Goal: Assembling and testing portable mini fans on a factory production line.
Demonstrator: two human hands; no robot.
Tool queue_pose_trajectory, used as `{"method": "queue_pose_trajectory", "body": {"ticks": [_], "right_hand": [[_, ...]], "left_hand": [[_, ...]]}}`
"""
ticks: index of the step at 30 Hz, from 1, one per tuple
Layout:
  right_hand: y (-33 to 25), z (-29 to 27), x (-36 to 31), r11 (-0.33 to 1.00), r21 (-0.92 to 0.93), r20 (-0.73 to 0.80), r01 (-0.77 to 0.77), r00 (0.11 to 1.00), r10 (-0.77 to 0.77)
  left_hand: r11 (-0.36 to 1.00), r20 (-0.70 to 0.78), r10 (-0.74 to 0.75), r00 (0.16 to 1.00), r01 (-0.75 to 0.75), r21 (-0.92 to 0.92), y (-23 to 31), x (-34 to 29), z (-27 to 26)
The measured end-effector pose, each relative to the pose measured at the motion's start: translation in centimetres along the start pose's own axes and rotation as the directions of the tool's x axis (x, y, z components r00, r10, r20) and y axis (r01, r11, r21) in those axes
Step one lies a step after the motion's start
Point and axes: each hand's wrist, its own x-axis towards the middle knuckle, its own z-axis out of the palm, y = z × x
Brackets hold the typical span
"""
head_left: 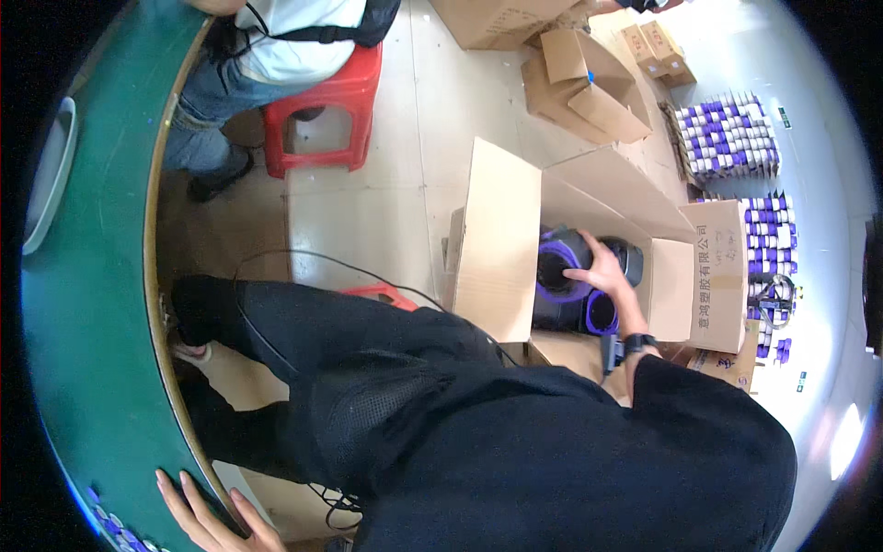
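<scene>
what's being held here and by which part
The right hand appears to grip a black purple-rimmed item by its side near the rim. The left hand holds nothing, resting on the green table.

Under the left fingers (190,520) spreads a green-topped workbench (101,304) with a brown edge strip, bowed by the lens. Pale, glossy floor tiles (368,221), parted by thin seams, stretch to the left of the right fingers (591,245). On that same side, farther off, stands a red plastic stool (361,97). Beyond the right fingers, cardboard cartons (478,23) sit on the floor. To their right rises a white wall (814,175) bearing small green signs (784,118); a bright light patch (846,442) glares there, nearer the body than those fingers.
</scene>
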Motion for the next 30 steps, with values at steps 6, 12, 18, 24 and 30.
{"method": "queue_pose_trajectory", "body": {"ticks": [6, 12, 18, 24, 30], "right_hand": [[-14.4, -19.5, -1.1, 0.896, -0.219, 0.126, 0.386, 0.922, -0.366], [-24.0, -25.1, -2.8, 0.487, 0.039, -0.258, 0.873, 0.479, -0.839], [-41.8, -20.1, -4.5, -0.189, 0.943, -0.321, 0.274, 0.598, -0.734], [-55.7, -19.2, -4.4, -0.535, 0.685, -0.421, 0.494, -0.331, -0.844], [-63.6, -17.7, -9.9, -0.792, 0.064, -0.438, 0.608, -0.696, -0.569]], "left_hand": [[0.998, -0.038, 0.015, 0.999, -0.017, -0.067, -0.2, -0.3, -0.2], [0.997, -0.044, -0.006, 0.999, 0.003, -0.081, -0.5, -0.4, -1.1], [0.947, -0.029, -0.083, 0.996, 0.070, -0.314, -1.6, -2.4, -2.2], [0.773, -0.507, 0.002, 0.862, -0.323, -0.546, -2.0, 0.9, -10.1], [0.859, -0.412, -0.445, 0.795, 0.249, -0.447, -4.8, 2.9, -11.8]]}}
